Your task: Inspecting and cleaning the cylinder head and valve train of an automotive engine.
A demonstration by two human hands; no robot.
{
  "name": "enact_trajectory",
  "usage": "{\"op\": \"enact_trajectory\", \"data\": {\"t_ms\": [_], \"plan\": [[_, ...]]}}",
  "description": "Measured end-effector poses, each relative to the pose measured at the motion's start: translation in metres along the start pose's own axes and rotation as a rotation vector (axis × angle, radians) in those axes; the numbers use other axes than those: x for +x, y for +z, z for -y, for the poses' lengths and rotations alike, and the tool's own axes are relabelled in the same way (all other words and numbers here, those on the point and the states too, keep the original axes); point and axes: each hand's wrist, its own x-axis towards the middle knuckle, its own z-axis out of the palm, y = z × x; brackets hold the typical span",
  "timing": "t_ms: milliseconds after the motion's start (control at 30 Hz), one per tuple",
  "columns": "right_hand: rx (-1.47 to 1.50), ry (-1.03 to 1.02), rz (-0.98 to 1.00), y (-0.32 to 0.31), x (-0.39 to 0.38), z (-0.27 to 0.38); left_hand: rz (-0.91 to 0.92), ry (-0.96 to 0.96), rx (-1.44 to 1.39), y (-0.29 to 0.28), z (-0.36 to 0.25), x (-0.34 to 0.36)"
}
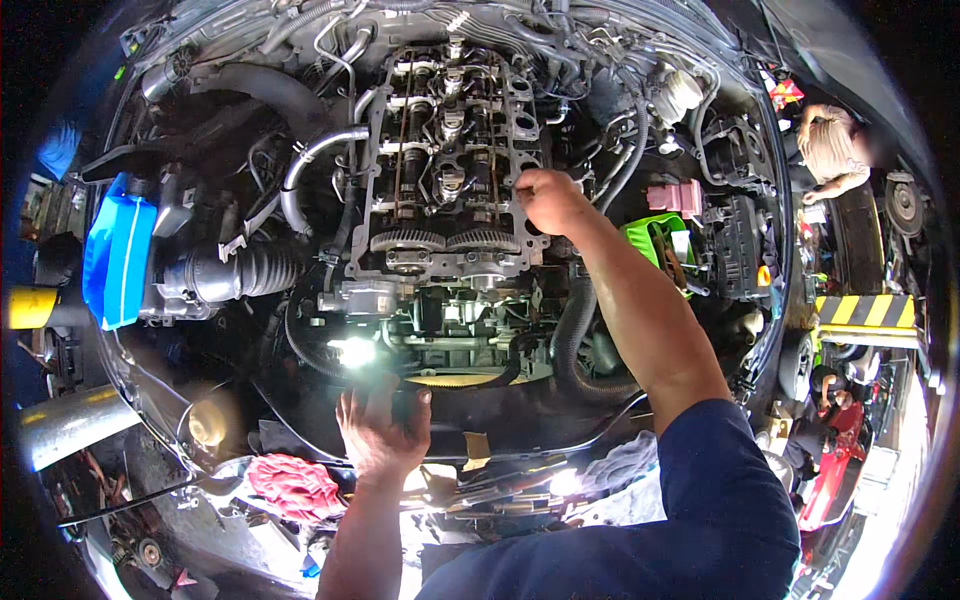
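An engine (450, 150) with its camshafts uncovered lies in front of me. Two cam gears (408, 240) sit side by side at its near end. My right hand (550, 202) is closed at the right edge of the cylinder head, fingers curled in a pinch; whatever they hold is hidden. Down by the front of the engine bay is my left hand (383, 435), thumb and fingers bent around something dark. Glare from a bright lamp (355, 351) just beyond the fingertips hides what it is.
A ribbed air hose (230, 273) and a blue container (120, 250) are at left. At right lie a bright green tray (655, 240) and a pink block (675, 198). A red cloth (295, 487) lies near my left forearm. Another person (835, 150) stands far right.
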Motion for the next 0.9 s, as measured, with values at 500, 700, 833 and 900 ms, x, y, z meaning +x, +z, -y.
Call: {"op": "enact_trajectory", "data": {"t_ms": [500, 700, 833, 900], "plan": [[-0.055, 0.090, -0.025, -0.016, 0.014, -0.017, 0.006, -0.007, -0.007, -0.001, 0.000, 0.001], [-0.099, -0.079, 0.057, -0.041, 0.037, -0.022, 0.044, -0.022, -0.006, -0.003, -0.003, 0.002], [-0.211, -0.027, 0.165, -0.051, 0.057, -0.017, 0.095, -0.061, 0.013, -0.003, -0.004, 0.003], [-0.245, 0.002, 0.168, -0.054, 0.063, -0.016, 0.050, -0.030, 0.023, -0.001, -0.003, 0.004]]}}
